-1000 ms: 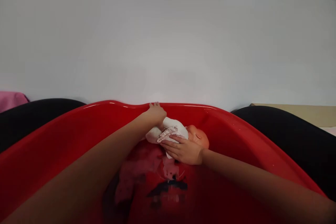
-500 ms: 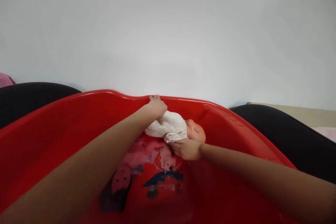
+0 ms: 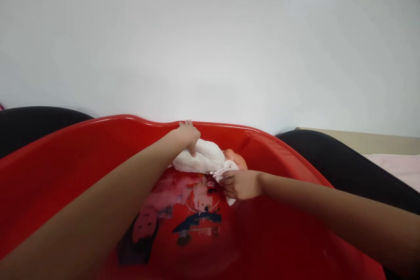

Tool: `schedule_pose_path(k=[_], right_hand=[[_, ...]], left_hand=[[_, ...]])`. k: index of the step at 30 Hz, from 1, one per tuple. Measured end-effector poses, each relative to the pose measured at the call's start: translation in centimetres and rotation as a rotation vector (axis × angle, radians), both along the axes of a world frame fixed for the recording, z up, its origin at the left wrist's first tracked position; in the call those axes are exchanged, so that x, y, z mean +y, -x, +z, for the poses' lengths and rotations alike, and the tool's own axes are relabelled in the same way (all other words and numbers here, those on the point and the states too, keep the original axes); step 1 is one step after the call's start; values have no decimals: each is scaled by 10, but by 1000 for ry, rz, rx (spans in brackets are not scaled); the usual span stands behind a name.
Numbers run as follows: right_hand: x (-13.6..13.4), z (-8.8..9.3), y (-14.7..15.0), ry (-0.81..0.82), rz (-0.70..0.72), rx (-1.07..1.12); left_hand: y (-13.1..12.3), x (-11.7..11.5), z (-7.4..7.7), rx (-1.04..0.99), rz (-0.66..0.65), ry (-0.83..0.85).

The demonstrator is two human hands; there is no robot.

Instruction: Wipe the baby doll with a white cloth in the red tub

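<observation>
A baby doll with a plump white body lies on its side against the far wall of a red plastic tub. Its peach-coloured head points right and is partly covered by a frilly white cloth. My left hand grips the doll's lower body, thumb on the near side and fingers by the tub's rim. At the doll's neck, my right hand has its fingers closed on the white cloth, part of which hangs below them. The doll's lower end is hidden behind my left hand and forearm.
Cartoon figures are printed on the tub's floor. Behind the rim rises a plain pale wall. My dark-clothed legs, one at left and one at right, flank the tub. Pale pink fabric shows at far right.
The frilly cloth has shifted up toward the doll's face in my right hand, and an end now hangs below the fingers. My left hand stays on the doll. The view has swung slightly right.
</observation>
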State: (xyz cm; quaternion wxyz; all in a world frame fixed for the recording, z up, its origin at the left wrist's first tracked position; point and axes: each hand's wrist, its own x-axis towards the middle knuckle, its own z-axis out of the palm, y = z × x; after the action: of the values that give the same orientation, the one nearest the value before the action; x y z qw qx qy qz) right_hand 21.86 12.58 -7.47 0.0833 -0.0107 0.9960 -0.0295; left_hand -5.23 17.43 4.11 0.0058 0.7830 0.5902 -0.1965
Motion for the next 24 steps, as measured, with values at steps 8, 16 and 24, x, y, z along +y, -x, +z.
schedule_pose_path(k=[8,16,24], right_hand=[[-17,12,-3,-54,-134,-59],[-19,14,0,-2,-239,-54],[-20,22,12,-7,-272,-27]], left_hand=[[-4,-1,0,14,13,-4],[1,6,-9,-1,44,12],[-1,4,-6,-22,77,61]])
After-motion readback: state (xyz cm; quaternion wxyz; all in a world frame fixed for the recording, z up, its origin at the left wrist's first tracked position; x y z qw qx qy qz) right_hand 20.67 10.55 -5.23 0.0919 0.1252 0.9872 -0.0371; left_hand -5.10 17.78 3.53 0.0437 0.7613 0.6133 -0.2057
